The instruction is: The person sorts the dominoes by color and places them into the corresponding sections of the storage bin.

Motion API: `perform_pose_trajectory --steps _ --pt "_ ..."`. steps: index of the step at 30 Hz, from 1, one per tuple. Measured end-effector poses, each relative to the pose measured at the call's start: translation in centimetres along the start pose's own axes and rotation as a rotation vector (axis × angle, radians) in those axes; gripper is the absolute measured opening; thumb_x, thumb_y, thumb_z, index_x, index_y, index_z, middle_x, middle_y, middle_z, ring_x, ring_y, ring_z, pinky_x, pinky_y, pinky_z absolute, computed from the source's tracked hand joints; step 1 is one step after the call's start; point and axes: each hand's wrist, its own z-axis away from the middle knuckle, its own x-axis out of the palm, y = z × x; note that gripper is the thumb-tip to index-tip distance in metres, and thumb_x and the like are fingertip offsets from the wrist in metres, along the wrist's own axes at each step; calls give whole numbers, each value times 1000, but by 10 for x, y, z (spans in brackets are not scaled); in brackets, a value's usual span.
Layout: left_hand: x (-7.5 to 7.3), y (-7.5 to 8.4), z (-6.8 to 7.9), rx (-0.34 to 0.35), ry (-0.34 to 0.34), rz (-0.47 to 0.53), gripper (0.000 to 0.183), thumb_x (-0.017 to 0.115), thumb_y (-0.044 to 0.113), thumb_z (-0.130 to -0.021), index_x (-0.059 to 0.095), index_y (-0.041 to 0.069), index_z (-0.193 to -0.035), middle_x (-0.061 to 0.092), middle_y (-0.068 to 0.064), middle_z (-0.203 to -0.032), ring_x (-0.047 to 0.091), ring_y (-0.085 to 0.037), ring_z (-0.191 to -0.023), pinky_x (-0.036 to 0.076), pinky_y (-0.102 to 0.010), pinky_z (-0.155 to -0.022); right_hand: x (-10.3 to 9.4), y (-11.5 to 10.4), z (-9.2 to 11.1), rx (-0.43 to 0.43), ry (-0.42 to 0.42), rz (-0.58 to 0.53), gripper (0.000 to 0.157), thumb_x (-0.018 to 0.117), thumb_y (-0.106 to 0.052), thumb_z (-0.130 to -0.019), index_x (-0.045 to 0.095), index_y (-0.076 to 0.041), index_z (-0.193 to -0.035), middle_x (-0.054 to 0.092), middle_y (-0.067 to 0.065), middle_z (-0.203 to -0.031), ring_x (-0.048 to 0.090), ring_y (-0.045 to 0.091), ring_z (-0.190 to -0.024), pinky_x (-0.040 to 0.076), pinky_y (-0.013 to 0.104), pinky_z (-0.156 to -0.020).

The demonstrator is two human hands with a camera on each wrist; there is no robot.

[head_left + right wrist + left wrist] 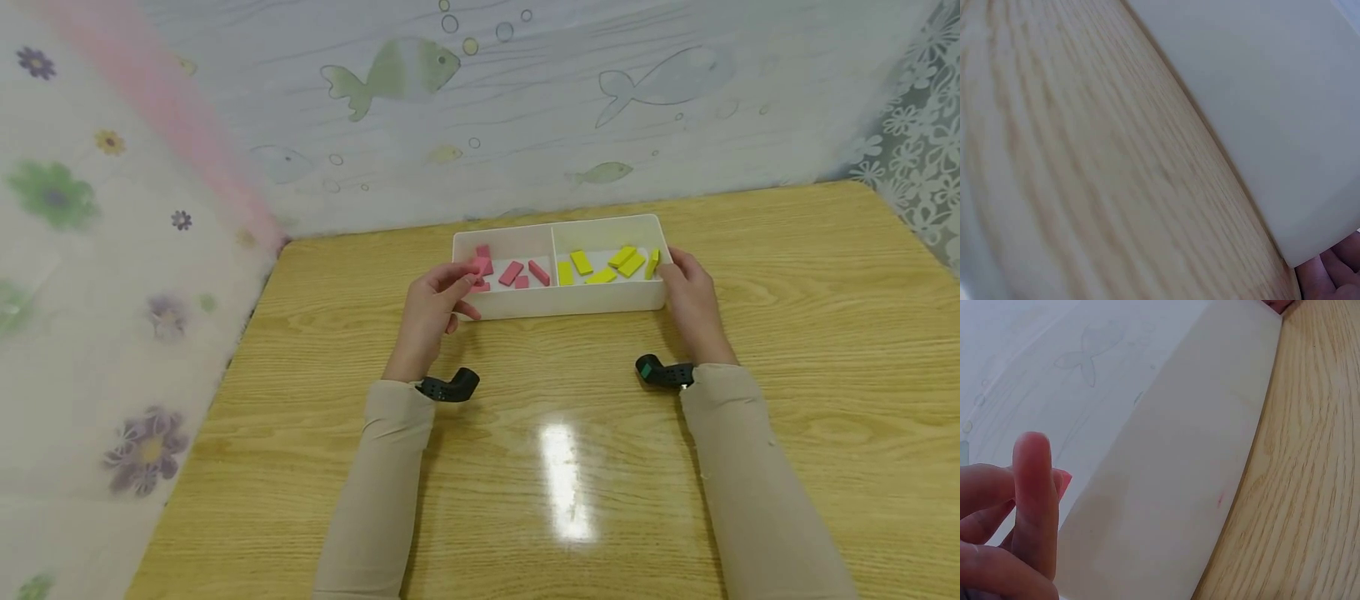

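Observation:
A white two-compartment box [570,302] stands on the table, with several pink blocks [512,273] in its left compartment and several yellow blocks [632,264] in its right one. Above the left end, my left hand [429,312] pinches a pink block [481,265] between thumb and fingers. In the left wrist view, only a corner of that pink block [1065,480] shows past the fingers. At the opposite end, my right hand [696,304] grips the box's right wall, thumb at the rim. Curled fingers [1337,272] lie against the box's end in the right wrist view.
The wooden table [540,383] runs up to a wall covering [525,125] printed with fish, close behind the box. Flowered sheeting [127,333] borders the table on the left. Each wrist carries a black camera mount [452,387].

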Motion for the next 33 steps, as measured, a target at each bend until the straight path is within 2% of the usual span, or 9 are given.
perform_pose_trajectory --steps 5,12,16,19,22,26,29,33 --pt "0 -6 -4 -11 7 -5 25 53 20 -90 60 9 -111 59 -16 -108 56 -43 -76 26 -22 -38 0 -1 1 8 -5 -2 51 33 -38 -92 31 -17 -139 32 2 -140 30 16 -123 25 40 -101" --pt "-2 -26 -17 -7 21 -57 27 54 29 -89 62 17 -112 63 -4 -106 63 -29 -68 26 -24 -37 1 -1 0 10 -1 -6 51 33 -36 -92 32 -15 -138 32 3 -140 31 16 -122 25 39 -101" --pt "-2 -29 -19 -5 11 -78 27 54 36 -88 61 24 -112 62 1 -107 64 -25 -72 28 -27 -39 1 0 -1 7 2 -6 51 33 -36 -92 32 -15 -138 33 3 -140 31 16 -122 25 39 -101" --pt "-2 -28 -19 -16 3 -86 28 53 39 -87 61 28 -112 61 3 -108 64 -24 -74 30 -29 -41 0 1 -1 3 2 -6 51 33 -37 -92 32 -15 -138 33 3 -139 31 16 -122 25 39 -101" --pt "-2 -26 -17 -24 -8 -76 31 52 39 -88 60 26 -115 60 1 -111 64 -24 -75 29 -29 -41 0 1 -2 -4 0 -6 51 33 -37 -93 32 -15 -138 33 3 -139 31 16 -122 25 40 -101" --pt "-1 -16 -10 -40 -18 -63 33 49 36 -91 57 23 -120 59 -4 -114 63 -27 -77 30 -25 -41 1 2 -2 -6 -2 -3 51 33 -37 -92 32 -14 -138 33 3 -140 31 17 -123 25 40 -101" --pt "1 -8 -5 -34 -25 -66 33 46 34 -92 54 26 -123 58 -7 -116 62 -30 -78 31 -21 -41 0 2 -1 -4 -2 -2 51 33 -37 -92 32 -15 -139 32 3 -140 31 17 -123 25 40 -101" --pt "1 -6 -4 -19 -30 -66 33 45 32 -93 52 29 -125 57 -8 -117 62 -30 -79 32 -20 -40 0 2 -1 0 0 0 51 33 -38 -92 32 -15 -139 32 3 -140 31 16 -123 25 40 -101"
